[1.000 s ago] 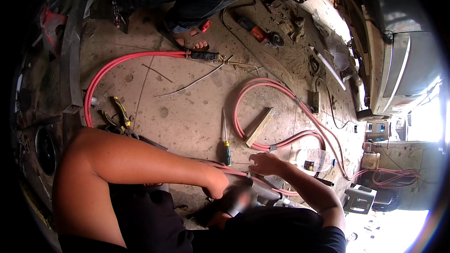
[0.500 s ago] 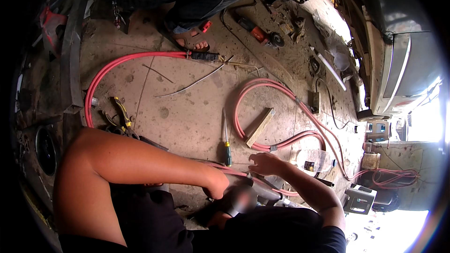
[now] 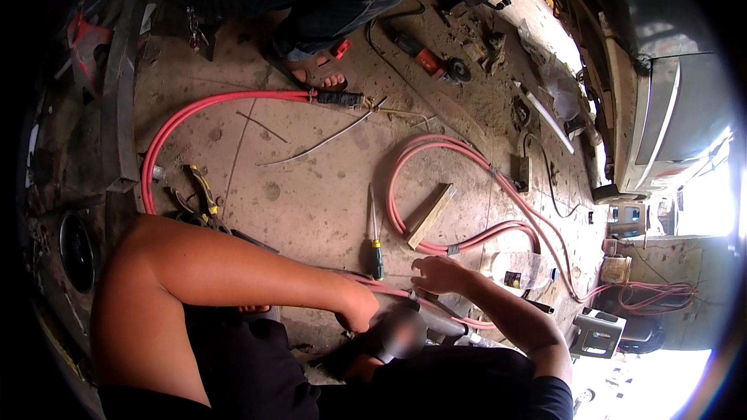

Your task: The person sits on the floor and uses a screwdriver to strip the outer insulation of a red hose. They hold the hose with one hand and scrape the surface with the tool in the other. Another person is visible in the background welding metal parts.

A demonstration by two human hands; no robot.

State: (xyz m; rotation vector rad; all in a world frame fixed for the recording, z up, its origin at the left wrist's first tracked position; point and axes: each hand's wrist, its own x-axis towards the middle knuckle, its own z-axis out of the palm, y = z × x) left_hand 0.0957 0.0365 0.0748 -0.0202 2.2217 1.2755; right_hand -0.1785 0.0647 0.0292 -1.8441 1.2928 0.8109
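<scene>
My left hand point(image 3: 359, 308) hangs low, its fingers curled down around something that I cannot make out. Just to its right, the fingers and thumb of my right hand point(image 3: 438, 274) stand apart, bent over a red cable point(image 3: 387, 289). A grey cylindrical body point(image 3: 441, 322) lies below my right hand, partly hidden by my arm. Beyond my hands is a screwdriver point(image 3: 377, 253) with a dark green and yellow handle. Pliers point(image 3: 204, 190) with yellow and black grips lie past my left forearm. A clear plastic bottle point(image 3: 531, 270) rests beside my right forearm.
Doubled red cables point(image 3: 204, 103) loop across the concrete floor, with a wooden strip point(image 3: 431, 216) on one coil. An orange angle grinder point(image 3: 429, 56) lies farther off. Another person's foot point(image 3: 319, 76) is at the far side. A grey stool point(image 3: 597, 333) stands right.
My right hand's finger and thumb have shifted very slightly. My left hand stays in about the same place, and the tools on the floor have not moved.
</scene>
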